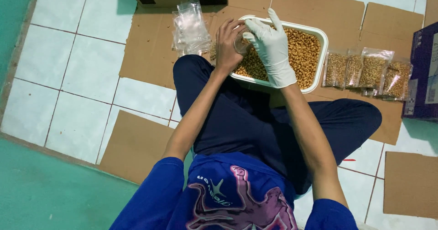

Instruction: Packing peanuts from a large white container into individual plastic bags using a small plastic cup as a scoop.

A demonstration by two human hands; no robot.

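Clear plastic cup point(240, 42) is sitting between your hands: bare left hand point(228, 45) gripping it, gloved right hand point(271, 45) closing alongside, tray point(321, 63) directly beneath.

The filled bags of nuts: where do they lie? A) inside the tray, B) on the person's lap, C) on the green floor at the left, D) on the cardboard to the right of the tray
D: four filled bags lie in a row on the cardboard just right of the white tray, while the left hand and gloved right hand work over the nuts.
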